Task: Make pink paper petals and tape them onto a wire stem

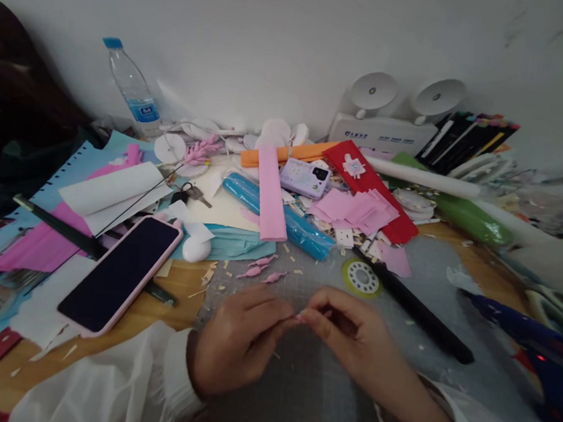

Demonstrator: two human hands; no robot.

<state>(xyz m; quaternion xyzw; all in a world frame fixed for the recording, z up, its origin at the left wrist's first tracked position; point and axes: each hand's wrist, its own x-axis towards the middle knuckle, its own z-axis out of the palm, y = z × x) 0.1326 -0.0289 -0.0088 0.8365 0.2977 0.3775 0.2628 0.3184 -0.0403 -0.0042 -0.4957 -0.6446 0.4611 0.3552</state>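
My left hand (243,334) and my right hand (352,329) meet above the grey mat (302,394). Both are closed in a pinch on a small piece of pink paper (299,316), mostly covered by the fingertips. Just beyond my left hand lie several twisted pink paper pieces (254,270). A long pink crepe paper strip (272,200) rests across a wrapped blue roll (281,216) farther back. To its right is a loose pile of pink paper squares (355,209).
A phone (121,275) lies at left, near scissors (195,193) and a water bottle (136,91). On the right are a tape roll (362,277), a black stick-like tool (421,313) and a blue glue gun (533,351) with a red light. An emergency lamp (380,134) stands against the wall.
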